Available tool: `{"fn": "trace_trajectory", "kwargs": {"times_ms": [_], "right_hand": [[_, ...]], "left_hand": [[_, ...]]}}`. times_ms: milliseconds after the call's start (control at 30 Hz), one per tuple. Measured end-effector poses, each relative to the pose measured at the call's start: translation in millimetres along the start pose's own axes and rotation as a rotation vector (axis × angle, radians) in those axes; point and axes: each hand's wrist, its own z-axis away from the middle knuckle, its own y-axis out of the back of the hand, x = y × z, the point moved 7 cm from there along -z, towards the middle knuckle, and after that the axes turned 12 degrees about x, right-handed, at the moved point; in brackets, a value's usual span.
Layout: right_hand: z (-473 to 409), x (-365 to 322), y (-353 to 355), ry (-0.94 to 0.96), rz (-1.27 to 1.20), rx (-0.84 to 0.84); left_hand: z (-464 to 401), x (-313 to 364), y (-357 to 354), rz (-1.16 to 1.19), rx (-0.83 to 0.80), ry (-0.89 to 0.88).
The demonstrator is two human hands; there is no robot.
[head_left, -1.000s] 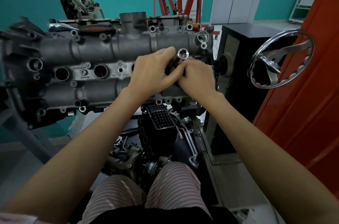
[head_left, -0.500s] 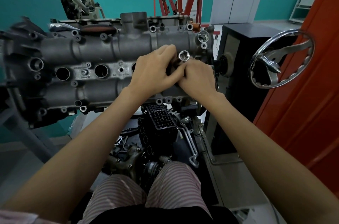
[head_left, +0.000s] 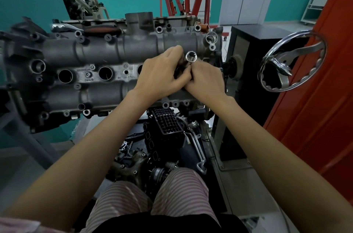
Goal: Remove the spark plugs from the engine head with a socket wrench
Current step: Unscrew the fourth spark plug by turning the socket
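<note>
The socket [head_left: 191, 56] slid slightly lower and toward the right hand [head_left: 205, 80] while both hands kept gripping it, barely shifting.

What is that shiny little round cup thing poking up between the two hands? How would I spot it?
Find the big grey engine head stretched across the middle. Toward its right end, the left hand and right hand meet, and the socket sticks up just above the fingers. Unlike the dull dark holes in the head, it is a bright chrome tube with an open mouth facing you.
</note>
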Motion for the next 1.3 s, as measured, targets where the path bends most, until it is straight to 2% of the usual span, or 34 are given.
{"fn": "trace_trajectory", "kwargs": {"times_ms": [267,367,533,667,833,933,1067,1300], "right_hand": [[0,0,5,-0.026,-0.061,0.050],[0,0,1,0.000,-0.015,-0.005],[-2,2,-1,-0.043,-0.020,0.021],[0,-2,7,-0.030,-0.114,0.057],[-1,0,-1,-0.023,-0.018,-0.001],[-2,2,-1,-0.044,-0.011,0.009],[1,-2,6,-0.023,-0.067,0.045],[-2,1,-1,-0.021,-0.009,-0.024]], "left_hand": [[1,-6,1,-0.005,0.010,0.026],[0,-1,-1,-0.007,-0.007,-0.001],[2,-12,-2,-0.031,0.011,0.073],[0,-7,1,0.011,0.007,0.042],[1,-4,0,0.031,-0.005,0.033],[1,-8,3,0.047,0.032,0.045],[1,-9,0,0.048,-0.001,0.062],[1,-5,0,0.037,-0.007,0.036]]}}
